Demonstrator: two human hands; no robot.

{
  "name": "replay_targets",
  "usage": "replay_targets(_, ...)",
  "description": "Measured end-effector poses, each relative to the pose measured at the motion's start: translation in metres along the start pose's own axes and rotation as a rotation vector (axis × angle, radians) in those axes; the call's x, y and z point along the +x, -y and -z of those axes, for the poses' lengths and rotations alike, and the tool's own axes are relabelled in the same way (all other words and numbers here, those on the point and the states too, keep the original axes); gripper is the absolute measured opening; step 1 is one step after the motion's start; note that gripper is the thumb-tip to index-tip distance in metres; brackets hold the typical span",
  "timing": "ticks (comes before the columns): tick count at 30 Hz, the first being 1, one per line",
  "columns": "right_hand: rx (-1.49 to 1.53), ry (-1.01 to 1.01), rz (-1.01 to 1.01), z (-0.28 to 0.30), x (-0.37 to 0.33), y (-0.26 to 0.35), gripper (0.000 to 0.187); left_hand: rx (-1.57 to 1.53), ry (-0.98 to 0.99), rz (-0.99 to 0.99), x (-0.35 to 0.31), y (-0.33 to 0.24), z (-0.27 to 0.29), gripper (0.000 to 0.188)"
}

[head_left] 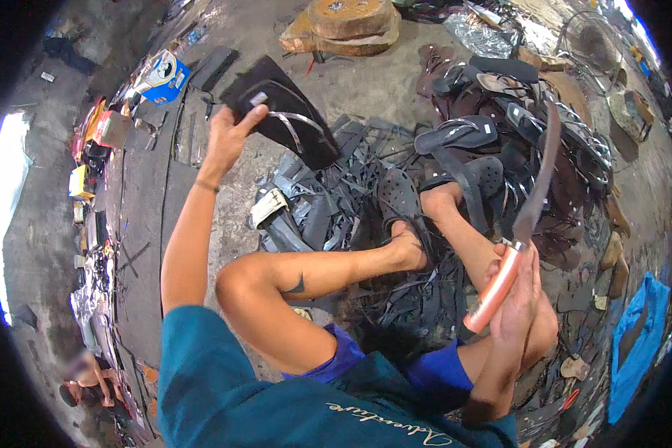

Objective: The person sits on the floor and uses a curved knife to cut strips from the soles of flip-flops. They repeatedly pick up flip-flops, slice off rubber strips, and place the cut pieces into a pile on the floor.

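Out to the left, my left hand [231,138] grips one end of a dark sandal [278,93], its thumb on top. The sandal's sole is a broad, straight-edged slab, with a shiny strap across it and a small pale label. On the right, my right hand [521,299] is closed on the orange-pink handle of a knife [539,187]. The long, curved blade points up and away from me, clear of the sandal. Black strips and offcuts [351,179] lie below the sandal and around my feet.
A heap of finished-looking flip-flops [455,134] and dark soles spreads at the right. A round wooden block [351,19] stands at the far side. A blue box [163,78] sits far left, a blue cloth [638,347] at right. Another person [89,373] is at lower left.
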State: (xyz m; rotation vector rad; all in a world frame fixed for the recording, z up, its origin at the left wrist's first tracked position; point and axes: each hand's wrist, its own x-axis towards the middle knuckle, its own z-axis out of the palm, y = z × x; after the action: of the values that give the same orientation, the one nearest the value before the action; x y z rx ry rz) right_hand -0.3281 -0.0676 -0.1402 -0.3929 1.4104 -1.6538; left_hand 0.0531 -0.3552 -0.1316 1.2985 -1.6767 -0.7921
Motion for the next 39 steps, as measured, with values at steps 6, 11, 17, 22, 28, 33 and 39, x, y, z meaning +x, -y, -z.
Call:
replay_targets(6, -0.209, 0.311, 0.289, -0.012, -0.052, -0.009, 0.036, -0.765, -0.164, 0.317, -0.133, -0.114, 0.007, 0.041)
replay_targets(11, -0.497, 0.577, 0.435, 0.014, -0.122, -0.053, 0.034, -0.812, -0.149, 0.698, -0.244, -0.129, 0.004, 0.045)
replay_targets(17, -0.619, 0.793, 0.340, 0.051, -0.174, -0.064, 0.033, -0.586, -0.158, 0.716, -0.305, -0.143, 0.002, 0.058)
replay_targets(22, -0.705, 0.763, 0.423, 0.047, -0.181, -0.057, 0.032, -0.613, -0.049, 0.618, -0.318, -0.139, 0.003, 0.057)
replay_targets(28, -0.682, 0.718, 0.540, 0.010, -0.171, -0.054, 0.032, -0.622, 0.013, 0.555, -0.323, -0.136, 0.002, 0.054)
replay_targets(33, -0.685, 0.732, 0.505, -0.028, -0.155, -0.037, 0.029, -0.700, 0.153, 0.575, -0.318, -0.143, 0.000, 0.060)
replay_targets(39, -0.553, 0.700, 0.537, -0.078, -0.104, -0.051, 0.024, -0.378, 0.412, 0.299, -0.307, -0.162, -0.009, 0.066)
